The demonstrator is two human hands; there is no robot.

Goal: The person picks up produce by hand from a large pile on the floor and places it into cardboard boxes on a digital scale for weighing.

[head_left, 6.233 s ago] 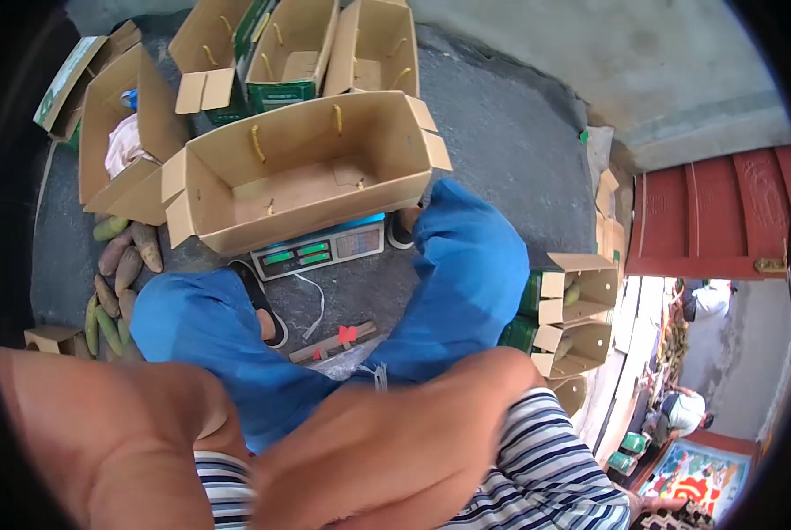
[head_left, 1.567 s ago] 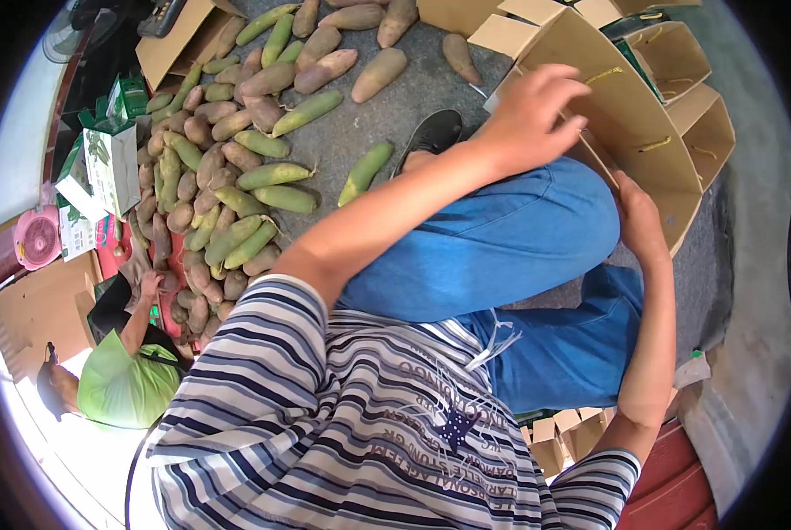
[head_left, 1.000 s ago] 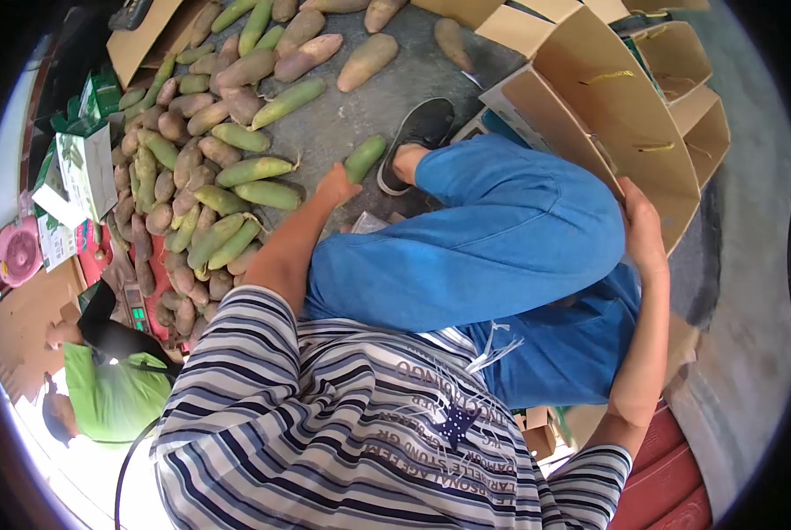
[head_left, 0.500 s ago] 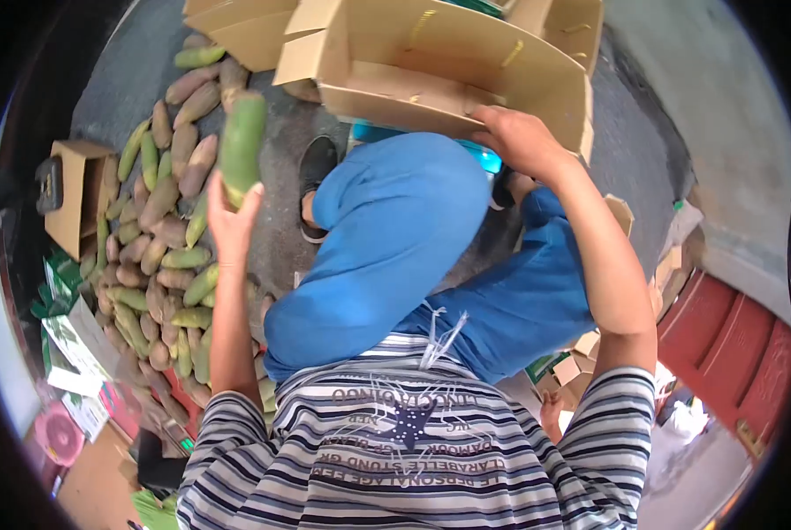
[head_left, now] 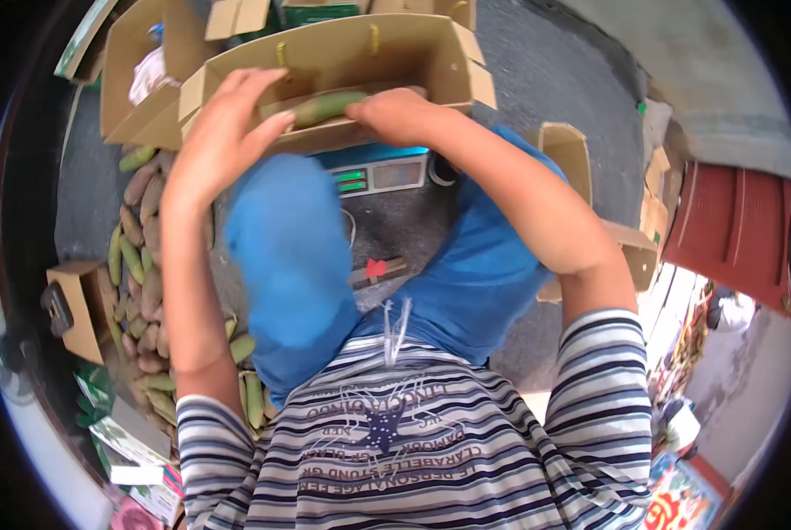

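A long green vegetable (head_left: 325, 108) lies inside an open cardboard box (head_left: 426, 66) in front of me. My left hand (head_left: 223, 132) is at the box's left end, thumb and fingers spread apart, with nothing between them. At the near wall, my right hand (head_left: 395, 117) is closed over the rim, its fingertips beside the vegetable's right end. Whether those fingers also touch the vegetable is hard to see. Under the box is a scale (head_left: 382, 175) with lit green displays and a blue top. Another brownish piece shows partly behind my right hand.
A pile of green and brown long vegetables (head_left: 148, 291) covers the floor on the left. Another open box (head_left: 135, 115) with something white inside stands at the upper left. A small carton (head_left: 82, 314) is beside the pile. More open boxes (head_left: 565, 159) stand to my right.
My left hand has moved from above the pile to the box and let go of the green vegetable, which is now in the box. My view has turned, revealing the scale.
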